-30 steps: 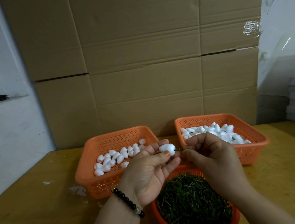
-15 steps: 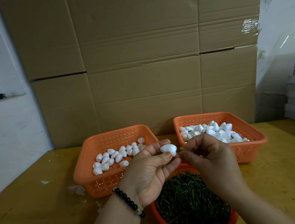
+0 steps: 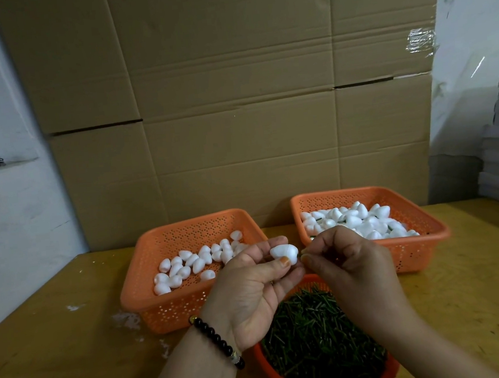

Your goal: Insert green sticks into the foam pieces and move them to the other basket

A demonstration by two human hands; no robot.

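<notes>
Pinching foam piece [image 3: 283, 251] in left hand [image 3: 252, 291], right hand [image 3: 347, 266] touching its tip

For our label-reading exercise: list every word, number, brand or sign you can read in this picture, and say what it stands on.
None can be read.
Brown cardboard boxes: plain faces, no print visible.
Orange perforated plastic baskets: no label.
White foam piece and black bead bracelet: no markings.

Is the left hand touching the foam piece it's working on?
Touching. The head view shows the left hand pinching the foam piece between thumb and fingertips, with no gap visible.
</notes>
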